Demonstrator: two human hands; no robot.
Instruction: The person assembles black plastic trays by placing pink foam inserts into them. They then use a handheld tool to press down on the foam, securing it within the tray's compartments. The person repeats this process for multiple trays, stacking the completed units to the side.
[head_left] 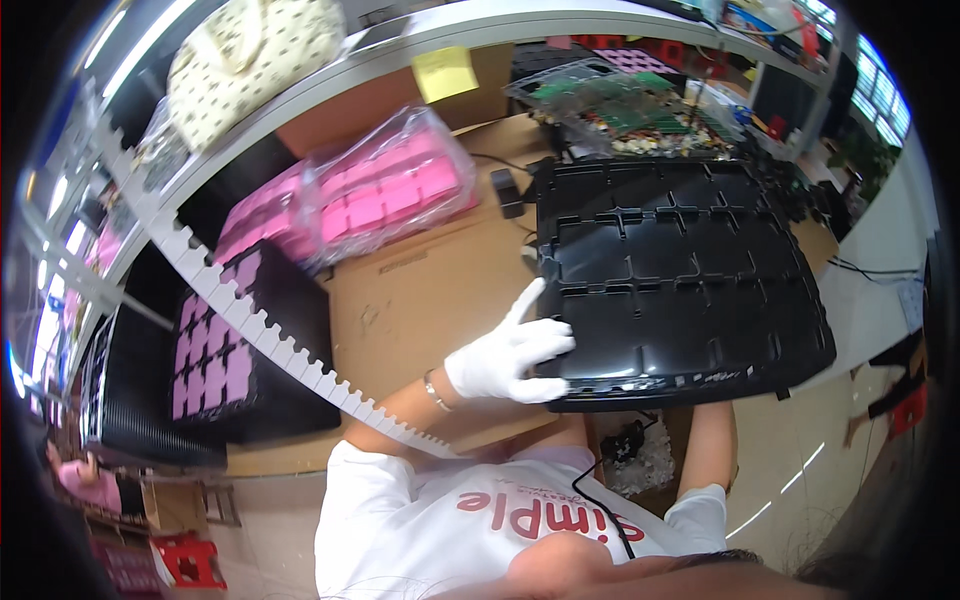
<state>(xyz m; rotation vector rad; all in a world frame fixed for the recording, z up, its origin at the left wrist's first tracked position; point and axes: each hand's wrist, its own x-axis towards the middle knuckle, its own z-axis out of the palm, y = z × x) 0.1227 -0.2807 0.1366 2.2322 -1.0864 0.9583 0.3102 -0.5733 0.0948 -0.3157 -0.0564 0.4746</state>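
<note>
Black plastic tray (690, 290) lies in front of you, right of centre, its near edge out over your lap. Layers along that edge suggest more than one tray; the count cannot be told. Your left hand (512, 360), gloved in white, rests with spread fingers at the tray's near left edge; you cannot tell from this view whether it grips. Your right hand is hidden beneath the tray; its state cannot be told.

Expect a light, fairly stiff shell that may flex across its width, with a glossy face likely to slip under a glove. Take hold of the rim at opposite sides; avoid pressing the thin moulded pockets.

Observe the far edge: circuit boards (640, 115) are heaped close behind it, and a small black block (507, 193) sits just beside the far left corner. Open room lies leftward over the bare cardboard (430, 300), short of the bagged pink trays (395, 185).
</note>
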